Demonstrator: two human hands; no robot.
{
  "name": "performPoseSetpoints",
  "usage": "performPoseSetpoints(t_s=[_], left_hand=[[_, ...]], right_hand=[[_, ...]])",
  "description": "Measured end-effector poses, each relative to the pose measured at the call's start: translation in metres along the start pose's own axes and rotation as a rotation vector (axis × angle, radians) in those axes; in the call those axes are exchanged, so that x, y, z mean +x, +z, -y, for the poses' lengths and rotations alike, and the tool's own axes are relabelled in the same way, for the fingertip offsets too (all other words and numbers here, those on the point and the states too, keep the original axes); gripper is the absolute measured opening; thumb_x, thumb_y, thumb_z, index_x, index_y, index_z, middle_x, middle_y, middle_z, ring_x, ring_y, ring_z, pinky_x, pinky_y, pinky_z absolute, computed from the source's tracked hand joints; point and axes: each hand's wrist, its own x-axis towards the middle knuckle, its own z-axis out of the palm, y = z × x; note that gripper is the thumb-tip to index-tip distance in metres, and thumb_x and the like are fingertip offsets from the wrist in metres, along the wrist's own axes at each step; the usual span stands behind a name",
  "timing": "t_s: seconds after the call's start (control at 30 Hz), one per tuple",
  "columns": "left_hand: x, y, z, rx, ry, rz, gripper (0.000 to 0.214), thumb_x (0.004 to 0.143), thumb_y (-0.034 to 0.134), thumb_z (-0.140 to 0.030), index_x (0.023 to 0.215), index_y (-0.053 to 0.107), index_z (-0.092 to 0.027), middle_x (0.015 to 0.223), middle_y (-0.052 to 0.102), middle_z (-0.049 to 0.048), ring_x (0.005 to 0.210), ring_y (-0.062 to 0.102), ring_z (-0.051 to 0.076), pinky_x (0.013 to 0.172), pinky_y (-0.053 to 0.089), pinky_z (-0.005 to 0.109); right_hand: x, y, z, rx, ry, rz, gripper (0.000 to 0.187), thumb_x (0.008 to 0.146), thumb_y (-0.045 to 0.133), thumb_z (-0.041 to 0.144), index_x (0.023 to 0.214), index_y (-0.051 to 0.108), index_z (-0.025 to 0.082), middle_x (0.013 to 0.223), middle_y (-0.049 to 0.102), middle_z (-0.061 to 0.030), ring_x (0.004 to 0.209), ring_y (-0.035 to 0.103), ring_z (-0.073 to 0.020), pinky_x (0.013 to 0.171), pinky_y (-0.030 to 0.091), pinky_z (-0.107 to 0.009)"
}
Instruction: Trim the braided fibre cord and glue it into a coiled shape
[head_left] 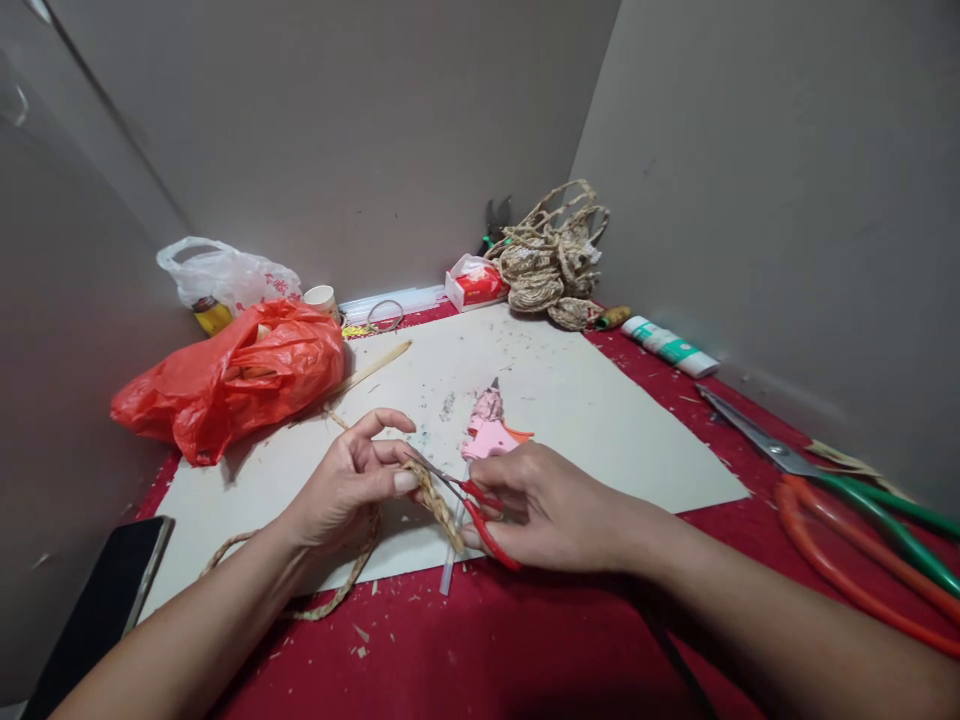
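Observation:
My left hand [360,470] pinches a braided straw rope [435,503] between thumb and fingers. The rope's short end slants down to the right, and its longer part loops below my left wrist. In my right hand [547,505] is a pair of small scissors [480,515] with red handles. Their blades reach left to the rope beside my left fingertips; whether they touch it I cannot tell. Just beyond my right hand lies a pink glue gun [491,425], with a clear glue stick [448,572] sticking out below on the near side.
White board [637,430] covers part of the red cloth [420,650]. A red plastic bag [247,375] and a phone [105,610] lie left. Coiled straw rope [536,275] and a tissue pack [478,285] stand at the back. Large shears [795,470] lie right.

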Motion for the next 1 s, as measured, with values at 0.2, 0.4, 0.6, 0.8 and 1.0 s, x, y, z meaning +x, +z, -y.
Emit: performPoseSetpoints(t_s=[0.2, 0.4, 0.6, 0.8, 1.0], left_hand=[[0.001, 0.000, 0.000, -0.028, 0.001, 0.003, 0.037, 0.073, 0.071, -0.008, 0.102, 0.052, -0.018, 0.076, 0.068, 0.0004, 0.063, 0.063, 0.010, 0.066, 0.051, 0.023], [0.002, -0.001, -0.002, -0.021, 0.008, -0.014, 0.032, 0.073, 0.070, -0.006, 0.099, 0.055, -0.018, 0.075, 0.068, 0.0005, 0.064, 0.064, 0.010, 0.065, 0.050, 0.021], [0.004, -0.005, -0.003, -0.034, 0.026, -0.047, 0.028, 0.072, 0.071, -0.007, 0.097, 0.060, -0.015, 0.074, 0.067, -0.0001, 0.063, 0.062, 0.007, 0.061, 0.048, 0.016], [0.006, -0.008, 0.000, -0.053, 0.018, -0.085, 0.024, 0.070, 0.072, -0.008, 0.091, 0.063, -0.014, 0.072, 0.067, -0.0002, 0.061, 0.063, 0.008, 0.060, 0.049, 0.017], [0.010, -0.014, 0.005, -0.036, -0.004, -0.184, 0.017, 0.066, 0.077, -0.014, 0.078, 0.064, -0.012, 0.068, 0.068, 0.0011, 0.059, 0.064, 0.010, 0.063, 0.053, 0.023]], right_hand=[[-0.001, -0.001, -0.005, 0.012, -0.142, -0.066, 0.030, 0.080, 0.050, 0.024, 0.055, 0.034, 0.019, 0.049, 0.033, 0.0067, 0.045, 0.028, -0.0060, 0.046, 0.022, -0.022], [0.000, -0.005, -0.010, 0.124, -0.100, -0.281, 0.038, 0.083, 0.054, 0.030, 0.053, 0.034, 0.019, 0.049, 0.028, 0.0075, 0.046, 0.024, -0.0062, 0.045, 0.023, -0.021], [0.002, -0.013, -0.009, 0.233, -0.030, -0.341, 0.038, 0.081, 0.061, 0.036, 0.055, 0.039, 0.019, 0.053, 0.028, 0.0068, 0.049, 0.024, -0.0069, 0.044, 0.023, -0.021], [0.002, -0.015, -0.006, 0.282, -0.024, -0.329, 0.043, 0.079, 0.062, 0.043, 0.055, 0.034, 0.021, 0.052, 0.025, 0.0079, 0.046, 0.022, -0.0066, 0.041, 0.021, -0.021], [0.000, -0.010, -0.016, -0.082, -0.086, -0.285, 0.035, 0.080, 0.057, 0.039, 0.057, 0.039, 0.020, 0.050, 0.035, 0.0058, 0.046, 0.030, -0.0081, 0.047, 0.026, -0.023]])
